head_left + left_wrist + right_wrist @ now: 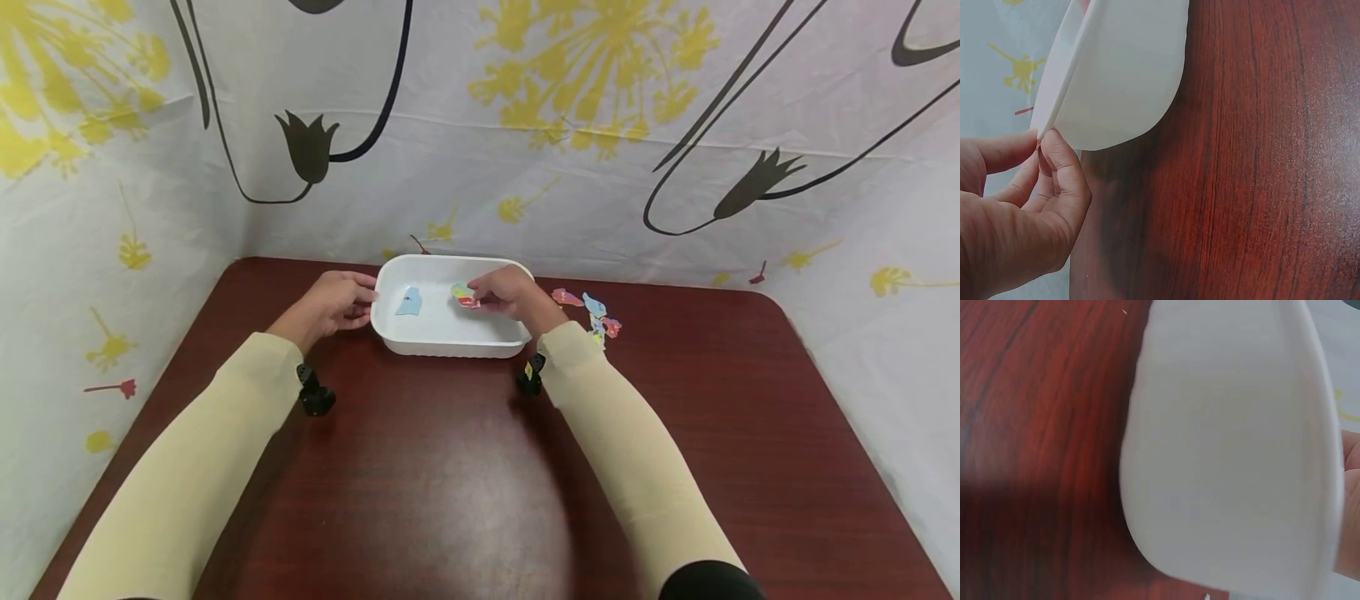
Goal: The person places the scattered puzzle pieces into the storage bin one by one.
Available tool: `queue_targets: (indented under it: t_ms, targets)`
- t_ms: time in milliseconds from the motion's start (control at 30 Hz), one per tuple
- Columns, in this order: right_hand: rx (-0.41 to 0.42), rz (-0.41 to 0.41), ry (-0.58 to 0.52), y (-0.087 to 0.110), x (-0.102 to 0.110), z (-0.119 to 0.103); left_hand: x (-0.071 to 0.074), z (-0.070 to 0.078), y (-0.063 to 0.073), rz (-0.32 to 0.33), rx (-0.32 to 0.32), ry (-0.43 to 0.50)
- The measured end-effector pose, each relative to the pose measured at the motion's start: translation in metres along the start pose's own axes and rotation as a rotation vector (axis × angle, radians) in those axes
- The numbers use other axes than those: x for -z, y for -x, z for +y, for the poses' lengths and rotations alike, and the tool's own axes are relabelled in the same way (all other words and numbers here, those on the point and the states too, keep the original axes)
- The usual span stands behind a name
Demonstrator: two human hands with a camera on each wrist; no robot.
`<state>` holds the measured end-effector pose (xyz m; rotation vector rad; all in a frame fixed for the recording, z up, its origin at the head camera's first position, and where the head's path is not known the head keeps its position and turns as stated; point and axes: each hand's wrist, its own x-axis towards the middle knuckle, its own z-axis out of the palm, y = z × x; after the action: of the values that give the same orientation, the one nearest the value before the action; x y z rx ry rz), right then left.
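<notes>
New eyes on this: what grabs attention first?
First, the white tray on the dark red table, with the left hand pinching its rim and the right hand holding a multicoloured piece over it. Next, the blue piece lying in the tray and the colourful pieces clustered to the tray's right. Behind, large yellow flower prints on the pale cloth.

Right wrist view: fingers (1352, 453) mostly hidden behind tray (1229, 456)

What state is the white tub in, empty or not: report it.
Not empty: in the head view, a light-blue piece lies inside the white tub.
</notes>
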<state>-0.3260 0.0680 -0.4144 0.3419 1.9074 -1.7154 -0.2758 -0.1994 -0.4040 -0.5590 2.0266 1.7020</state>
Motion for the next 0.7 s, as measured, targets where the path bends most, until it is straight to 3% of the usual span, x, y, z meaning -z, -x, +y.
queue_targets:
  t_ms: [700]
  targets:
    - [-0.085,0.071,-0.077,-0.012,-0.033,0.009,0.002,0.0,0.0,-0.004,-0.003,0.003]
